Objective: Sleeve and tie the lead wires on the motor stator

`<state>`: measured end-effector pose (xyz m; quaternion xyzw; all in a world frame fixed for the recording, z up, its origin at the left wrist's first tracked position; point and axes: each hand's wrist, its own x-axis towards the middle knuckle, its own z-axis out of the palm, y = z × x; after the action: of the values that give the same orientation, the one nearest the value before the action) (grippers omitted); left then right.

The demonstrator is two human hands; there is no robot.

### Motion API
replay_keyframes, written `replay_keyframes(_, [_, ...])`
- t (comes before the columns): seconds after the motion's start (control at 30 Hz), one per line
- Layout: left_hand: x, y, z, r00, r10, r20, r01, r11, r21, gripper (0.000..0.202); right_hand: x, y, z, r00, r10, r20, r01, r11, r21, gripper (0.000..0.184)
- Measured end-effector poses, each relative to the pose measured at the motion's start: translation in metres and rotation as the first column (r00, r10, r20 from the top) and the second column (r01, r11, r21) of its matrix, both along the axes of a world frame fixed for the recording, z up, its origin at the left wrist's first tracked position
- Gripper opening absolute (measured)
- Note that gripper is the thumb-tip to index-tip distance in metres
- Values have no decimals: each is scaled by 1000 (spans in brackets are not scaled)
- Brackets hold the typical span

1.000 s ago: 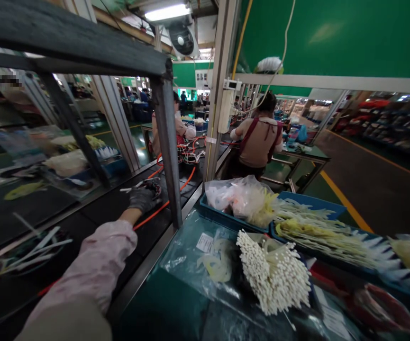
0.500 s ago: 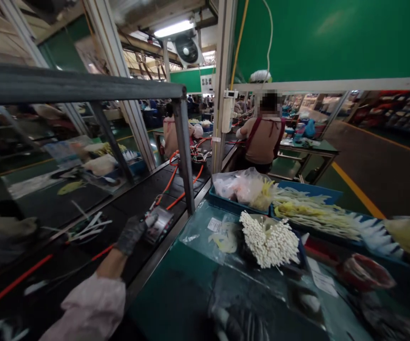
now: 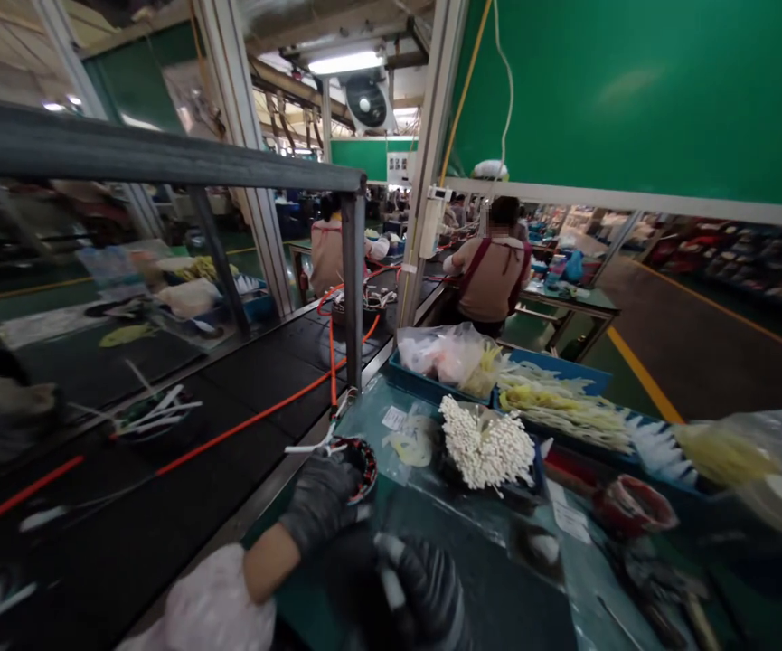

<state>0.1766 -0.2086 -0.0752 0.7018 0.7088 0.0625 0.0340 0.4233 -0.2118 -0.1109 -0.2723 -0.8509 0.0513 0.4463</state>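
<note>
- The left hand (image 3: 319, 506), gloved dark, grasps a round coil part (image 3: 358, 466) with white leads, holding it at the near edge of the green table (image 3: 336, 597), beside the black conveyor (image 3: 241, 398).
- The right hand (image 3: 424, 592) — also gloved — is curled around a pale, blurred stick-like object (image 3: 386, 570).
- White sticks (image 3: 485, 443) lie bunched just beyond.

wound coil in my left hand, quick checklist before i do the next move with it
1. Left hand gripping the wound coil: ok.
2. Coil over the green bench, off the black belt: ok.
3. White leads free of the orange cable: cannot tell.
4. Right hand holding a small pale piece: ok, but blurred.
5. White-tipped bundle within view: ok.
</note>
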Motion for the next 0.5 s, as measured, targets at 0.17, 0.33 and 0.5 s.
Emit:
replay_keyframes(0.17, [26, -8, -9, 999, 47, 16, -47, 999, -19, 41, -17, 0, 12, 984, 159, -78, -162, 986, -32, 41])
replay_keyframes(0.33, [27, -10, -9, 994, 14, 108, -21, 998, 58, 34, -27, 8, 10, 990, 141, -3, -141, 984, -107, 43])
replay_keyframes(0.5, [-5, -21, 6, 963, -102, 251, 33, 964, 265, 49, -55, 15, -23, 995, 94, 30, -92, 993, -71, 62])
